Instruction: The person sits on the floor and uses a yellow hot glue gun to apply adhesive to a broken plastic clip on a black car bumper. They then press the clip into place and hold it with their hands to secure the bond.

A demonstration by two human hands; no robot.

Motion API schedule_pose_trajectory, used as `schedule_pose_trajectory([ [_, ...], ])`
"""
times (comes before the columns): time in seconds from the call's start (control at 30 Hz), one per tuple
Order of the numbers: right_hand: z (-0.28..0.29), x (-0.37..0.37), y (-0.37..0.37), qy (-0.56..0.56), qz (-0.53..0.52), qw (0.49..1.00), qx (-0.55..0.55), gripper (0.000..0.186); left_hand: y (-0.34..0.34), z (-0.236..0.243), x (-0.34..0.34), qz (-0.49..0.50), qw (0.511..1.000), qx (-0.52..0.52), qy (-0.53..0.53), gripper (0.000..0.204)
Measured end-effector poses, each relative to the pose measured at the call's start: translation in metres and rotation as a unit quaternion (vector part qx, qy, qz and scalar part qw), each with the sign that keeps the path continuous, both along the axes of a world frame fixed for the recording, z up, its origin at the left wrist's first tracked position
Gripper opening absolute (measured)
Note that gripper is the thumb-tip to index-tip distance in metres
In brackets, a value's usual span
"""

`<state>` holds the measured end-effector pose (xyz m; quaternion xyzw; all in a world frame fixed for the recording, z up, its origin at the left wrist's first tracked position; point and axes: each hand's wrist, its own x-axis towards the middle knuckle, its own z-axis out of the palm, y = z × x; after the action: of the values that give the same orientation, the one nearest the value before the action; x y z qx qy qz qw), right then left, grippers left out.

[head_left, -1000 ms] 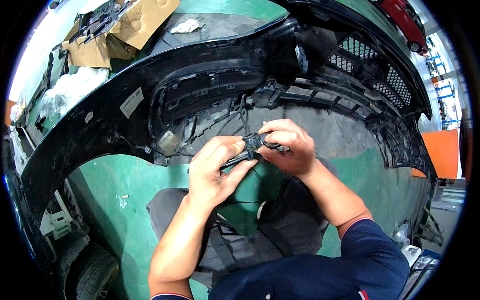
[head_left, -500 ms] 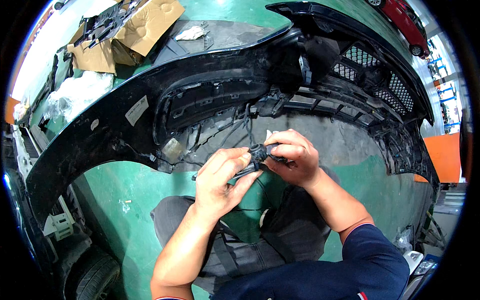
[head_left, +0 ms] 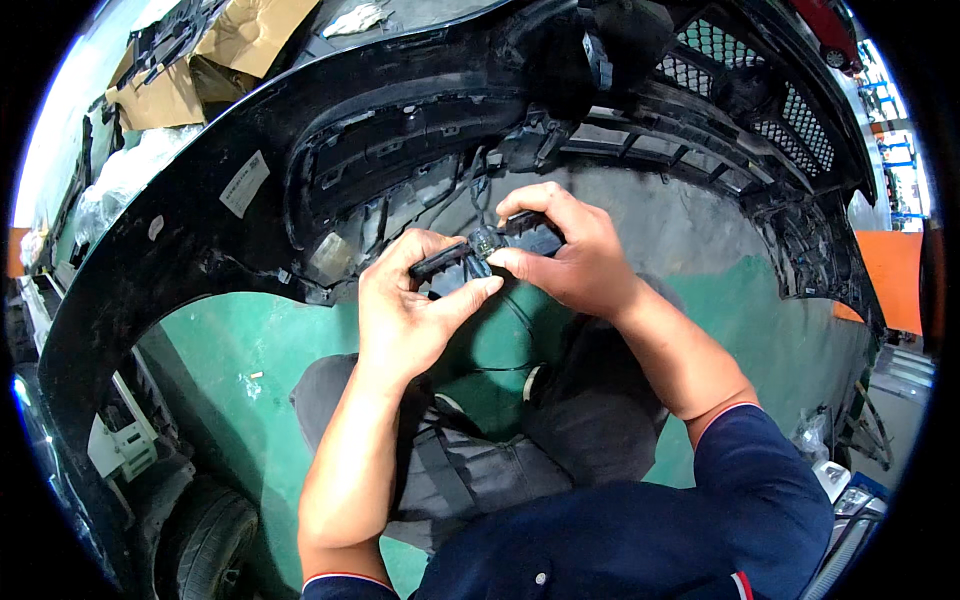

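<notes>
Both hands grip a small black plastic part (head_left: pixel 488 246) with a rounded middle and flat sections to either side, above my lap. My left hand (head_left: pixel 410 305) is closed on its left section, thumb along the lower edge. My right hand (head_left: pixel 565 250) pinches the right section, thumb near the middle and fingers over the top. Black cables (head_left: pixel 517 315) hang below the part, and others lead up behind it toward the inside of a large black bumper (head_left: pixel 170 260), which arches around me from left to right.
Cardboard (head_left: pixel 242 30) and clear plastic wrap (head_left: pixel 128 180) lie behind the bumper. A tyre (head_left: pixel 210 540) and white metal bracket (head_left: pixel 118 448) are at lower left. An orange board (head_left: pixel 888 280) is at right, a red car (head_left: pixel 825 25) at upper right. The floor (head_left: pixel 225 365) is green.
Both hands have moved up and turned, exposing more of the held part's two flat sections. My right fingers now reach over its top. The whole view has shifted as the head moved.
</notes>
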<state>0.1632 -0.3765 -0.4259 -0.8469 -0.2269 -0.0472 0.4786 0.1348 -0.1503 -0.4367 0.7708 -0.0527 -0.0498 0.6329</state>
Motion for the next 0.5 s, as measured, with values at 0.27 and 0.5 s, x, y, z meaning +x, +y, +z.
schedule_pose_trajectory([
  [0.27, 0.009, -0.003, 0.001, 0.085, -0.002, 0.996, -0.003, 0.045, -0.003, 0.008, -0.006, 0.015, 0.994, -0.06, 0.089, 0.039],
  [0.5, 0.014, -0.003, 0.0, 0.129, -0.003, 0.992, 0.016, 0.046, -0.003, 0.008, -0.006, 0.01, 0.988, -0.093, 0.122, 0.038],
])
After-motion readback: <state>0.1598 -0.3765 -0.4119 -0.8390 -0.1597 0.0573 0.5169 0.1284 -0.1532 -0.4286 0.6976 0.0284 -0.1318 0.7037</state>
